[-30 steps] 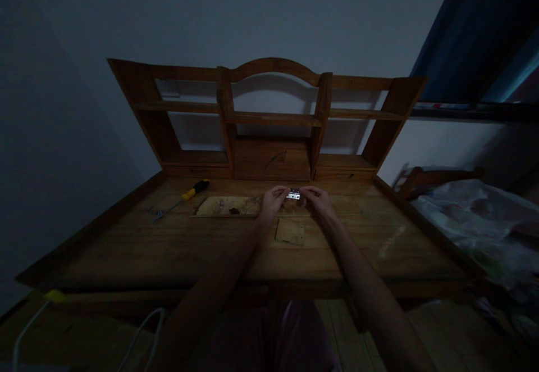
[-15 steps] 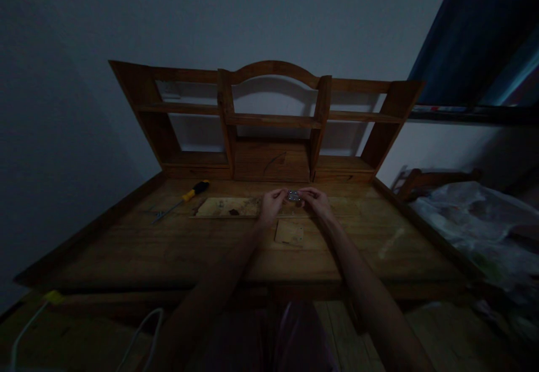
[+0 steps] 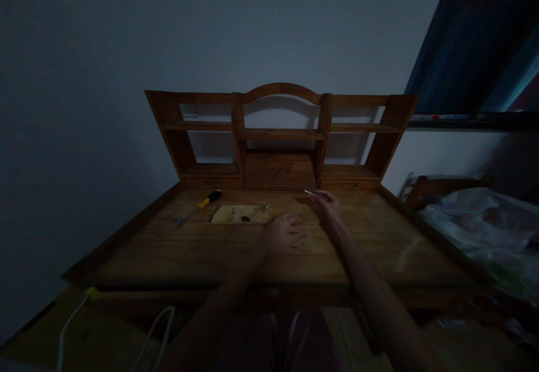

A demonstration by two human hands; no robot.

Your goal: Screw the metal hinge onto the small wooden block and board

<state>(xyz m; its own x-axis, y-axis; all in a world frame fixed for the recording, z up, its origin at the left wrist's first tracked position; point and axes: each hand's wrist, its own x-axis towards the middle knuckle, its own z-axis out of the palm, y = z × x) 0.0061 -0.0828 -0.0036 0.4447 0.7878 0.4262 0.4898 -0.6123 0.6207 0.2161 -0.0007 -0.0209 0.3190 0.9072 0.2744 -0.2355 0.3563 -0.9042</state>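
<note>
A small metal hinge point(image 3: 309, 192), seen nearly edge-on, juts left from the pinched fingers of my right hand point(image 3: 328, 203). My right hand is just above the back half of the desk. My left hand point(image 3: 283, 234), blurred by motion, has its fingers apart and holds nothing that I can see. It hovers over or touches a small square wooden piece point(image 3: 304, 243) and hides much of it; contact is unclear. Behind and left of that hand lies a longer wooden board point(image 3: 229, 213) with dark stains, its right part partly covered.
A yellow-and-black screwdriver point(image 3: 206, 200) lies on the desk point(image 3: 177, 265) at left, its tip near small metal bits point(image 3: 177, 221). A wooden shelf unit point(image 3: 280, 134) stands along the back. White plastic bags point(image 3: 480, 214) are off to the right.
My left hand has let go of the hinge and come down toward the small wooden piece. My right hand keeps the hinge, now turned edge-on. The camera view has shifted slightly.
</note>
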